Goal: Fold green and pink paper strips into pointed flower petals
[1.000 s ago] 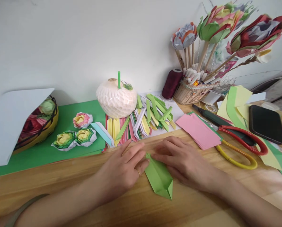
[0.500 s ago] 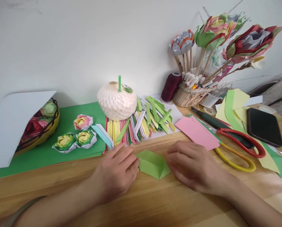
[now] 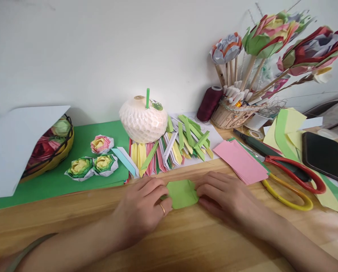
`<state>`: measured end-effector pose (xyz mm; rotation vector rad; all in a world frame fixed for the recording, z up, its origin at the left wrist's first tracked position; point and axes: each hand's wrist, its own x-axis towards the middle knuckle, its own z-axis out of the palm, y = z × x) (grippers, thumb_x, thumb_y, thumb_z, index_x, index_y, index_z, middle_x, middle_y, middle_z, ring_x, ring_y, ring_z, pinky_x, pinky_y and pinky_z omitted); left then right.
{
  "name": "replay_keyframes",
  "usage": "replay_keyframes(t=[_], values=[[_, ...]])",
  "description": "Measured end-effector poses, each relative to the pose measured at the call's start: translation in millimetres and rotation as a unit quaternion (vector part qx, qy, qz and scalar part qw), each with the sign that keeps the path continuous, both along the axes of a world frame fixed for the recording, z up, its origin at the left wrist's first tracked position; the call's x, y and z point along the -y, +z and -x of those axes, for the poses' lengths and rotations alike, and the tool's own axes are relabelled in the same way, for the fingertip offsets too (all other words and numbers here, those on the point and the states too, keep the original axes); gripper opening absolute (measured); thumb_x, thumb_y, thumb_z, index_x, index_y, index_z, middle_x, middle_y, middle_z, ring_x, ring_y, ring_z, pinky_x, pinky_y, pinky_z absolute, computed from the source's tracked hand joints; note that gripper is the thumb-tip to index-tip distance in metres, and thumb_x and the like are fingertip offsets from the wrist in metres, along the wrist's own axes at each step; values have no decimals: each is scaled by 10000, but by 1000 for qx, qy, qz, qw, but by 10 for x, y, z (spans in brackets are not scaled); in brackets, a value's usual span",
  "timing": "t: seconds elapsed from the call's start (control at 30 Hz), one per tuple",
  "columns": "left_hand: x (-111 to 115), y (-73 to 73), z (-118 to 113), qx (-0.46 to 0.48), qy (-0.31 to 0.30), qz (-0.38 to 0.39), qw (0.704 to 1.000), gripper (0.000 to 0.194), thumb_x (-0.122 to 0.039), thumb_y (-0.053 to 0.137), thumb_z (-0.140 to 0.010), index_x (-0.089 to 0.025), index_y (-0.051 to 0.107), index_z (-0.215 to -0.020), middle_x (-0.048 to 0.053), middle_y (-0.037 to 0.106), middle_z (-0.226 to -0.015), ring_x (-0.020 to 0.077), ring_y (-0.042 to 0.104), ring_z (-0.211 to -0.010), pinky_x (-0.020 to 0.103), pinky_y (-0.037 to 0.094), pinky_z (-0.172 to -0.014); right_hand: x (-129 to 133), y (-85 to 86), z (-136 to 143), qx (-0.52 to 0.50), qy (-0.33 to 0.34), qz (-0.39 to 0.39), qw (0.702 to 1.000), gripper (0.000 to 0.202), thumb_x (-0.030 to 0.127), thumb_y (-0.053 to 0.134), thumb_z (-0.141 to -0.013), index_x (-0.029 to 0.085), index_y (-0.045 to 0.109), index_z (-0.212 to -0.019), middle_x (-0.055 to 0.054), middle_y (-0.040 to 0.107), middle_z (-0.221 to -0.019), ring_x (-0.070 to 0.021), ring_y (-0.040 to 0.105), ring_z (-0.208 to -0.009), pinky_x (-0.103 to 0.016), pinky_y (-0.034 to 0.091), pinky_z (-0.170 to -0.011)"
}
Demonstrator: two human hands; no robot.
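Observation:
A small light green paper (image 3: 183,194) lies near the front of the wooden table, between my two hands. My left hand (image 3: 146,206) grips its left end with curled fingers; a ring is on one finger. At the paper's right end, my right hand (image 3: 224,196) has its fingers closed on the edge. Both fingertips are partly hidden under the hands. Just behind are folded paper strips (image 3: 157,156) in several colours, with loose green ones on top. Pink paper rectangles (image 3: 241,160) lie beyond my right hand.
Scissors (image 3: 293,170) with red and yellow handles and a black phone (image 3: 324,155) lie at right. A white textured coconut-shaped container (image 3: 143,121), maroon thread spool (image 3: 209,104) and basket of paper flowers (image 3: 233,113) stand behind. Three paper lotuses (image 3: 105,162) rest on green paper (image 3: 101,128).
The green paper has gone from an opened, creased shape to a flatter, narrower one. My right hand has closed in on its right end. The view has shifted slightly.

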<state>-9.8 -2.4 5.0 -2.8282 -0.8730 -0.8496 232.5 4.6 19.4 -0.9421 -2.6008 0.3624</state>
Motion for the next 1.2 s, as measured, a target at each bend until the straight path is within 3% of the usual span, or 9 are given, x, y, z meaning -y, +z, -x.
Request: replay_keyframes(t=[0.2, 0.4, 0.7, 0.97, 1.2], values=[[4, 17, 11, 50, 19, 125, 991, 202, -194, 520, -912, -167, 647, -758, 36, 638, -792, 207, 556, -843, 366, 478, -741, 18, 30, -5, -1, -21, 56, 998, 197, 176, 450, -942, 171, 595, -809, -50, 566, -799, -172, 509, -751, -289, 404, -639], [25, 10, 0, 92, 50, 219, 970, 138, -191, 595, -869, -175, 613, -733, 17, 637, -783, 196, 543, -824, 352, 452, -732, 3, -12, -21, -46, -39, 152, 987, 164, 151, 486, -922, 178, 569, -783, -35, 576, -796, -154, 541, -747, -260, 423, -634], [57, -12, -39, 120, 66, 231, 963, 143, -200, 590, -872, -183, 615, -733, 9, 631, -784, 201, 529, -829, 373, 429, -759, -1, -19, 5, -38, -64, 179, 981, 150, 161, 532, -892, 193, 545, -746, -27, 577, -779, -172, 549, -746, -270, 422, -642], [83, -11, -88, 117, 91, 255, 956, 178, -180, 530, -886, -175, 585, -716, 15, 599, -777, 207, 507, -828, 389, 386, -748, 51, -28, 75, -26, -90, 131, 987, 172, 147, 482, -894, 185, 503, -728, -45, 555, -753, -180, 512, -685, -284, 402, -601], [88, -24, -85, 129, 94, 249, 955, 165, -255, 583, -871, -176, 585, -726, 20, 597, -785, 215, 510, -850, 391, 381, -763, 70, -30, 105, -30, -102, 102, 989, 180, 147, 456, -898, 190, 507, -730, -36, 541, -726, -178, 502, -675, -285, 385, -597]])
